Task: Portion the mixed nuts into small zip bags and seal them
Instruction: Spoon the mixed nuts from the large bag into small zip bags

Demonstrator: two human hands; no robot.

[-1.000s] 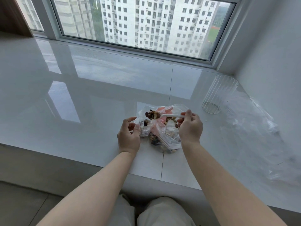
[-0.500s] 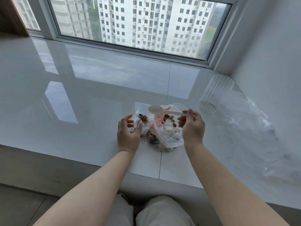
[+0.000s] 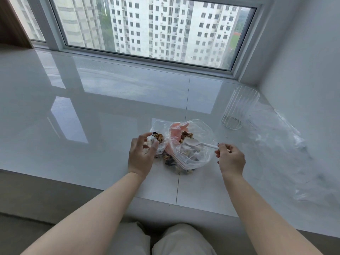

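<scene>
Spoon (image 3: 195, 143): white plastic. Large bag (image 3: 200, 137): clear film with a pink patch at its upper left. Nuts (image 3: 184, 134): mixed brown and tan, some pieces near black. Small bag (image 3: 158, 138): clear, showing brown nuts. Glass (image 3: 239, 107): clear, with vertical ribbing. Loose film (image 3: 287, 144): clear, faintly crinkled. Sill (image 3: 92, 107): glossy white tile with thin grey joint lines. Trousers (image 3: 176, 240): off-white. Window frame (image 3: 55, 34): white
</scene>
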